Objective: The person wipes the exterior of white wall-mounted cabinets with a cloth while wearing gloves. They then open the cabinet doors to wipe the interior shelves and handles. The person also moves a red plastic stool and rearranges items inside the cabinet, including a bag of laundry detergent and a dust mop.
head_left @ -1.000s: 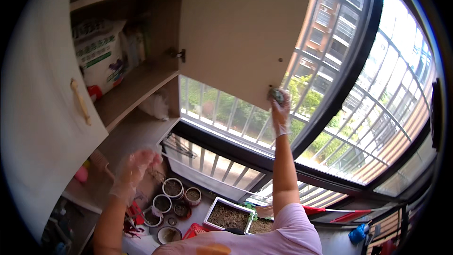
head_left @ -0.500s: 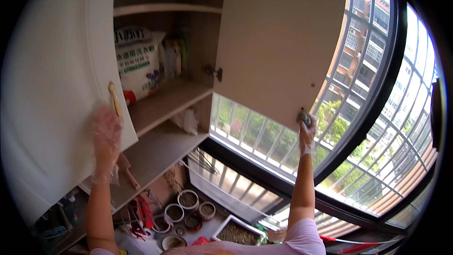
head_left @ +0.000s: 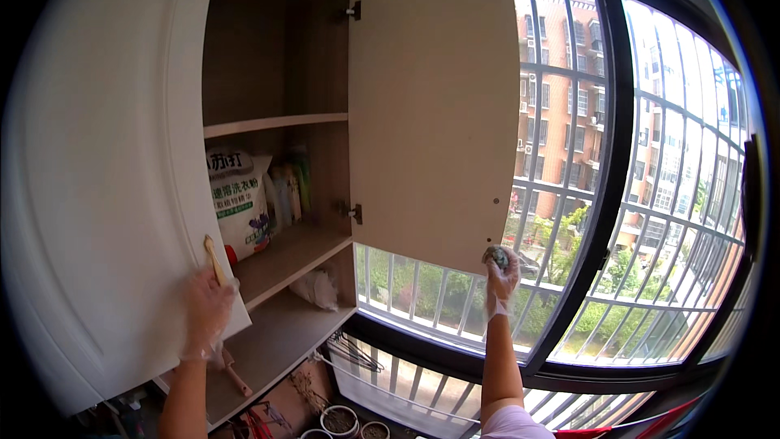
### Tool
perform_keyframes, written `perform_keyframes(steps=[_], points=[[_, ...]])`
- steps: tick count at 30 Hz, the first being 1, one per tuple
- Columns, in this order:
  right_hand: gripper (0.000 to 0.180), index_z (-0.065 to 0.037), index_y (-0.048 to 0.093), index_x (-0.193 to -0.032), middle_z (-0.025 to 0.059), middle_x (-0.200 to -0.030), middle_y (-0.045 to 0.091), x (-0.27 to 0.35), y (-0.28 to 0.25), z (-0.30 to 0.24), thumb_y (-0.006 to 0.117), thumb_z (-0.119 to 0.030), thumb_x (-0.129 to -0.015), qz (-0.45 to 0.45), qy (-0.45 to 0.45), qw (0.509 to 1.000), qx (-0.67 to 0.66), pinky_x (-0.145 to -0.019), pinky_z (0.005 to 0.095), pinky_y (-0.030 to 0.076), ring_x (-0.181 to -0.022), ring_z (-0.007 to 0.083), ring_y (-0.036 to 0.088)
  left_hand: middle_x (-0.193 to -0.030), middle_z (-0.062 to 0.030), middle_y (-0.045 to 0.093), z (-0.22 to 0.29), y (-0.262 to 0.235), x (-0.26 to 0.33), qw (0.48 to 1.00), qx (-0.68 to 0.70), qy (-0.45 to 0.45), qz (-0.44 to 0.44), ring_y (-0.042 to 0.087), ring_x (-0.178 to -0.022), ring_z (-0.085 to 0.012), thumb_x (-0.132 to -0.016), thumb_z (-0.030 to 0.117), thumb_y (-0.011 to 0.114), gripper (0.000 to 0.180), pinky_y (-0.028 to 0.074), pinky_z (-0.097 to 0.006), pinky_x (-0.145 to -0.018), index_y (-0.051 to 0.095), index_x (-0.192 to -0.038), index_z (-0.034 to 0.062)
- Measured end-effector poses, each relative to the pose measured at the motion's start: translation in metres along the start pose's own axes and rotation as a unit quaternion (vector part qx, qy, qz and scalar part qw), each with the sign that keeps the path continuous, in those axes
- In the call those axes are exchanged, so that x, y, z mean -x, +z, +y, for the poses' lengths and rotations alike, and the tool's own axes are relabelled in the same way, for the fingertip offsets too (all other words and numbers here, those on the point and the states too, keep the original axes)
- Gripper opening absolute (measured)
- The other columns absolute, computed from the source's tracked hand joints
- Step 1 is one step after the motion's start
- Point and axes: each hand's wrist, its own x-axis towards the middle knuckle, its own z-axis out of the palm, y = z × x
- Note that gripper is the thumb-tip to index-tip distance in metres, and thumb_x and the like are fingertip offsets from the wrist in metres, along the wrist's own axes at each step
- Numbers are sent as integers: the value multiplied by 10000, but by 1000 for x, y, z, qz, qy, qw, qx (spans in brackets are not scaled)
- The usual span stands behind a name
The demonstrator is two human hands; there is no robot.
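Both hands wear thin clear plastic gloves. My left hand (head_left: 210, 301) is at the white cabinet door (head_left: 106, 195), its fingers closed at the lower end of the gold handle (head_left: 214, 258) near the door's edge. With my right hand (head_left: 502, 280) I hold a crumpled grey-green wad (head_left: 494, 256) against the lower outer corner of the other, swung-open door (head_left: 435, 122). Whether the wad is cloth or a scouring pad I cannot make out. This door shows its plain beige inner face, with two hinges on its left side.
On the shelf (head_left: 305, 248) between the doors stand a white printed washing-powder bag (head_left: 237, 203) and several narrow packages (head_left: 288, 191). A white plastic bag (head_left: 315, 289) lies below. Barred windows (head_left: 561, 195) fill the right. Plant pots (head_left: 340, 421) sit at the bottom, beside a pinkish handle (head_left: 236, 374).
The view has tilted up, showing more of the upper cabinet and fewer pots. My left hand has closed in on the handle. My right hand keeps the wad at the open door's lower corner.
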Motion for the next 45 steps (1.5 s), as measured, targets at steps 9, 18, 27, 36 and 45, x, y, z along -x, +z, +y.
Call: perform_keyframes(steps=[9, 18, 27, 36, 45], points=[[358, -104, 497, -1094, 34, -976, 537, 70, 100, -60, 604, 14, -773, -96, 239, 948, -187, -749, 259, 506, -841, 141, 569, -689, -3, 540, 42, -25, 108, 992, 116, 19, -36, 490, -618, -77, -741, 46, 664, 160, 424, -231, -586, 561, -852, -5], [358, -129, 465, -1095, 41, -996, 543, 186, 229, -125, 605, 10, -795, -263, 448, 774, -361, -753, 313, 495, -898, 162, 565, -658, -15, 573, 95, -84, 206, 986, 167, -11, 16, 537, -596, -89, -740, 31, 663, 109, 442, -229, -548, 565, -699, 8], [386, -131, 512, -1133, 21, -1007, 552, 253, 287, -194, 578, 46, -797, -341, 502, 618, -500, -782, 262, 471, -914, 116, 534, -909, -118, 609, 93, -140, 298, 914, 40, -43, 401, 600, -767, -210, -697, 397, 642, 542, 482, -327, -675, 548, -1033, -17], [411, -114, 497, -1157, 49, -993, 564, 262, 321, -224, 531, 91, -802, -402, 561, 453, -564, -723, 256, 500, -858, 135, 558, -1042, -118, 534, 39, -202, 386, 862, 77, -9, 502, 549, -921, -206, -829, 441, 543, 596, 480, -342, -703, 415, -1228, 18], [198, -56, 511, -1042, 88, -917, 574, 232, 352, -242, 547, -14, -851, -451, 510, 542, -492, -587, 248, 499, -744, 169, 574, -937, -109, 545, 51, -256, 402, 772, -156, -50, 614, 549, -832, -185, -861, 278, 530, 382, 449, -296, -701, 495, -1114, -7]])
